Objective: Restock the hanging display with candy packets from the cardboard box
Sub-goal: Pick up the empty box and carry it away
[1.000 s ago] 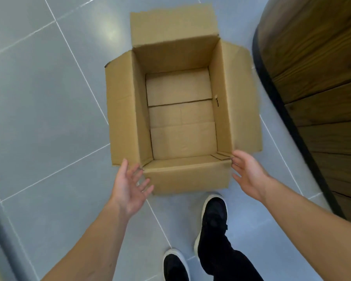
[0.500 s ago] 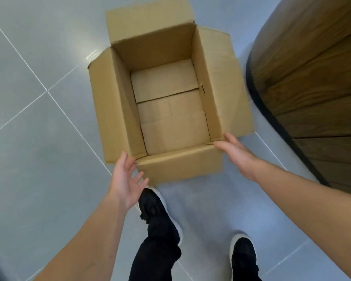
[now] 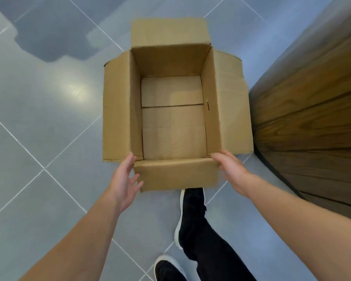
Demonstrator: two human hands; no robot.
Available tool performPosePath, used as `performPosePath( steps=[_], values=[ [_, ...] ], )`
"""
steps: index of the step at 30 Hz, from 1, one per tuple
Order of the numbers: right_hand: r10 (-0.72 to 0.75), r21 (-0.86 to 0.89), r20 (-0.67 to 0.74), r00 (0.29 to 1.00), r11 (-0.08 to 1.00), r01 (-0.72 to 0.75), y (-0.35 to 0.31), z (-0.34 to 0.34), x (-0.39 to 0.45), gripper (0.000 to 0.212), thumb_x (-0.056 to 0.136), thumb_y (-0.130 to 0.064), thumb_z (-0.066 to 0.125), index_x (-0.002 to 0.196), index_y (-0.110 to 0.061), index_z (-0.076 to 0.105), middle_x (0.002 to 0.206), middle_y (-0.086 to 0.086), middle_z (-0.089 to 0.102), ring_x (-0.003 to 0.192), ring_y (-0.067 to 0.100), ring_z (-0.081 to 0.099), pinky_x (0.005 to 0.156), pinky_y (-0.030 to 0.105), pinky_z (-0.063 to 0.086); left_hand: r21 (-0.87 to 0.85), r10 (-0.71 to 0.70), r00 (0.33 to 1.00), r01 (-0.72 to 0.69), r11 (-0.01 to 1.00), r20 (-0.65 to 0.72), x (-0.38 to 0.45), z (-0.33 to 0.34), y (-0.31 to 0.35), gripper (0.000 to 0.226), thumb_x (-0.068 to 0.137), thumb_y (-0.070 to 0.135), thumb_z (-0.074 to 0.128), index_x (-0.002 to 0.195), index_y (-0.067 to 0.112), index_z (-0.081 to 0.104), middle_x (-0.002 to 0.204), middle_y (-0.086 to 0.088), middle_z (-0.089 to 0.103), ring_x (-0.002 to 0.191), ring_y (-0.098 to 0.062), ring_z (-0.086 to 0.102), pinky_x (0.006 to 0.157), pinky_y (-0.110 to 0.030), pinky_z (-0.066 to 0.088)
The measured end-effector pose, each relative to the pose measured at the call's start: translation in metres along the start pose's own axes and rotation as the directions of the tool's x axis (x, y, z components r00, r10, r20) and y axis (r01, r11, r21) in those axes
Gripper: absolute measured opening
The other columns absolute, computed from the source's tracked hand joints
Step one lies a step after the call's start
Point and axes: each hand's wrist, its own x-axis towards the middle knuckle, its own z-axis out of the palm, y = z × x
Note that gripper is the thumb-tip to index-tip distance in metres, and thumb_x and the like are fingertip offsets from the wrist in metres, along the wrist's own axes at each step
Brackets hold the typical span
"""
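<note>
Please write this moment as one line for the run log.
cardboard box: open, nothing visible inside, on floor | left hand: open, at near-left corner | right hand: open, at near-right corner | candy packets: not in view

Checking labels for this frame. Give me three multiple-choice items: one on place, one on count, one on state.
1. Where is the wooden counter relative to the cardboard box?
A. To the box's right
B. To the box's left
C. Under the box

2. How many candy packets show inside the box?
A. Three
B. One
C. None

3. What state are the box's top flaps in?
A. Taped shut
B. Folded open outward
C. Torn off

Answers:
1 A, the wood panelling fills the right edge of the head view beside the box's right flap.
2 C, only the bare cardboard bottom shows.
3 B, all four flaps spread outward, with the left hand and right hand at the near corners above the grey tile floor.
</note>
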Motion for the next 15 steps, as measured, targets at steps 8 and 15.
performPosePath(
  steps=[8,15],
  values=[
    [-0.048,-0.046,-0.051,0.998,0.998,0.045,-0.117,-0.023,0.051,0.073,0.088,-0.049,0.062,0.152,-0.032,0.031,0.157,-0.006,0.034,0.144,0.020,0.033,0.113,0.037,0.026,0.139,-0.006,1.000,0.006,0.990,0.001,0.048,0.079,0.117,0.057,0.096,0.046,0.052,0.146,0.022,0.041,0.156,0.008,0.030,0.146,-0.027,0.026,0.118,-0.047,0.025],
    [-0.033,0.026,-0.087,0.996,0.999,0.036,-0.176,-0.035,0.075,0.071,0.091,-0.044,0.060,0.154,-0.030,0.029,0.160,-0.008,0.028,0.146,0.018,0.029,0.114,0.036,0.025,0.272,-0.028,1.000,0.024,0.962,0.012,0.079,0.133,0.196,0.037,0.095,0.045,0.055,0.124,0.023,0.058,0.133,0.016,0.050,0.141,-0.025,0.033,0.117,-0.046,0.028]
  ],
)
